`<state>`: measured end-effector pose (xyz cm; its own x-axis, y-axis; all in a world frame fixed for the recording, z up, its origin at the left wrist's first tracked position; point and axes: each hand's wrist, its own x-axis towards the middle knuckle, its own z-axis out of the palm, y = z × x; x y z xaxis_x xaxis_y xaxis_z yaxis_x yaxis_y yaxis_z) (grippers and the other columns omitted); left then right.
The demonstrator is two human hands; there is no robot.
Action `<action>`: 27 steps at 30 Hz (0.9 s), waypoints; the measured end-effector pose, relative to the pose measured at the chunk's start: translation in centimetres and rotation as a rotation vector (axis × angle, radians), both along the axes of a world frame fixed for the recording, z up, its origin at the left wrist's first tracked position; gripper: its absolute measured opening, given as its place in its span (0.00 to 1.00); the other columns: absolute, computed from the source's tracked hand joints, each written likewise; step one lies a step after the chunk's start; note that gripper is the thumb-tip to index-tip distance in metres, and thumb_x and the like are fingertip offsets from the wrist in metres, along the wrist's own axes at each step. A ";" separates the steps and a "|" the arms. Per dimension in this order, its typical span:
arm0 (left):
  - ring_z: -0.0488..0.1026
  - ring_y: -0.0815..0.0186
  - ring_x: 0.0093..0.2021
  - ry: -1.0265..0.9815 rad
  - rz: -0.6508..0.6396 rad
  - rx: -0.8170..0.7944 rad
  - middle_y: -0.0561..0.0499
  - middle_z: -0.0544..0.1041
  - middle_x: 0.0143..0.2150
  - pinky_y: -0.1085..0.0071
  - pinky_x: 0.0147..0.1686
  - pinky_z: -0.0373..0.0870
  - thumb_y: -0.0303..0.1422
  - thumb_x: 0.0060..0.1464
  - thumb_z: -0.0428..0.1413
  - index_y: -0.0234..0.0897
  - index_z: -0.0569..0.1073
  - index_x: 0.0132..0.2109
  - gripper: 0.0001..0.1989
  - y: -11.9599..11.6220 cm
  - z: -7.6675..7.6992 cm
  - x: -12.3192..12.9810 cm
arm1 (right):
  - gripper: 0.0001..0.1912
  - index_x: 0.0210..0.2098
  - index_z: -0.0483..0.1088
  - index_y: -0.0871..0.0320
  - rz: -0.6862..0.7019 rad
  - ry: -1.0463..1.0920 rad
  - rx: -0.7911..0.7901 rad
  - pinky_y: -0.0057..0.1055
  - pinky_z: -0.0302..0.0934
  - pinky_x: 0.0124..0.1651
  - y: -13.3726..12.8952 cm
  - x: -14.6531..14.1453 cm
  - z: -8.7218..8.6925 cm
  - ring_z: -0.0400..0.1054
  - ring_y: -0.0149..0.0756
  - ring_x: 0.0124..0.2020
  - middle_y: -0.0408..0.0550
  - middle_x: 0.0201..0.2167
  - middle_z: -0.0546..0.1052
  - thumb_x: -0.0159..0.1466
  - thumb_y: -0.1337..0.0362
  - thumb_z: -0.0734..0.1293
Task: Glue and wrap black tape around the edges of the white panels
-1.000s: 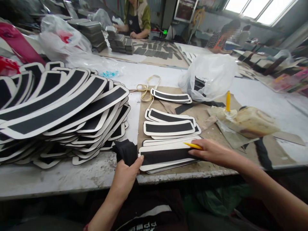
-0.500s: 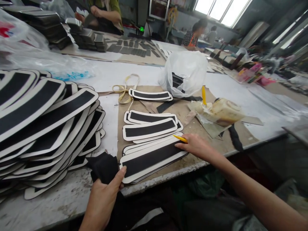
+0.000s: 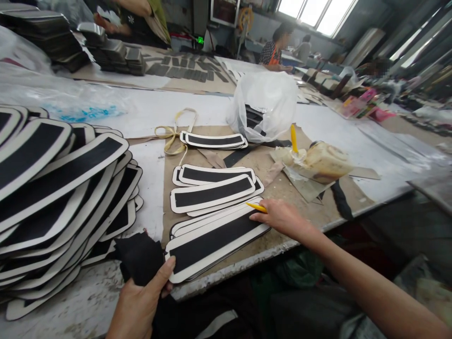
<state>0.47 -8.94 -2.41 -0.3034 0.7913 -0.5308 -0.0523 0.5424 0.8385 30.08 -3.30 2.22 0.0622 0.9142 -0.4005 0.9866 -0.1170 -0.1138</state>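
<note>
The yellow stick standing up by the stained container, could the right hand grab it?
Probably yes: only brown board and low scraps lie between the right hand and yellow stick, though that hand holds another yellow tool.

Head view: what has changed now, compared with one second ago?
The view swung right, so the big pile sits further left in it, more cut off. Nothing was visibly taken up or let go. The left hand still holds the black cloth, its thumb on the left end of the near piece; the right hand still holds the yellow tool at the right end.
</note>
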 end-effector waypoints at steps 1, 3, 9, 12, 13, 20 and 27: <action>0.64 0.69 0.20 -0.017 0.015 -0.026 0.55 0.69 0.20 0.76 0.18 0.65 0.46 0.27 0.68 0.35 0.69 0.27 0.25 0.0 0.1 0.1 | 0.14 0.31 0.69 0.56 0.001 -0.015 -0.006 0.30 0.48 0.30 0.0 -0.1 0.1 0.69 0.41 0.33 0.49 0.30 0.75 0.60 0.51 0.65; 0.65 0.70 0.20 -0.058 0.041 -0.071 0.55 0.70 0.22 0.76 0.19 0.65 0.45 0.27 0.69 0.33 0.70 0.30 0.25 0.1 0.5 0.4 | 0.15 0.30 0.69 0.56 -0.016 -0.043 -0.002 0.30 0.47 0.29 -0.1 0.0 0.4 0.69 0.42 0.33 0.49 0.30 0.75 0.59 0.50 0.65; 0.65 0.71 0.21 -0.046 0.090 -0.025 0.55 0.71 0.23 0.78 0.20 0.66 0.44 0.29 0.68 0.33 0.72 0.33 0.24 -0.2 1.1 1.0 | 0.20 0.25 0.63 0.56 -0.116 0.073 0.210 0.31 0.48 0.30 -1.8 2.1 1.1 0.65 0.38 0.27 0.47 0.24 0.72 0.65 0.49 0.56; 0.66 0.69 0.23 -0.042 0.092 -0.046 0.54 0.72 0.24 0.76 0.22 0.68 0.46 0.28 0.68 0.33 0.72 0.32 0.26 -0.3 0.8 0.7 | 0.21 0.25 0.61 0.56 -0.170 0.208 0.339 0.31 0.50 0.31 -2.9 2.8 1.0 0.62 0.37 0.26 0.45 0.22 0.69 0.66 0.49 0.53; 0.67 0.69 0.22 -0.042 0.089 -0.054 0.54 0.72 0.24 0.76 0.22 0.68 0.46 0.28 0.69 0.33 0.72 0.32 0.26 -0.4 0.6 0.5 | 0.21 0.25 0.61 0.56 -0.179 0.252 0.370 0.31 0.51 0.31 -3.2 2.8 1.0 0.61 0.36 0.26 0.45 0.22 0.68 0.65 0.48 0.53; 0.67 0.68 0.23 -0.091 -0.020 0.006 0.53 0.72 0.24 0.75 0.22 0.65 0.47 0.33 0.67 0.33 0.73 0.32 0.24 -0.9 0.2 -1.0 | 0.24 0.22 0.59 0.57 -0.397 0.768 0.204 0.26 0.48 0.21 -4.5 1.0 1.3 0.53 0.28 0.17 0.37 0.15 0.59 0.57 0.43 0.63; 0.67 0.69 0.23 -0.131 -0.053 0.035 0.53 0.73 0.25 0.75 0.23 0.67 0.46 0.35 0.67 0.34 0.74 0.33 0.22 -1.5 1.8 -1.9 | 0.23 0.20 0.59 0.57 -0.432 0.877 0.142 0.24 0.48 0.18 -5.5 -0.5 2.3 0.52 0.26 0.15 0.37 0.14 0.60 0.56 0.45 0.67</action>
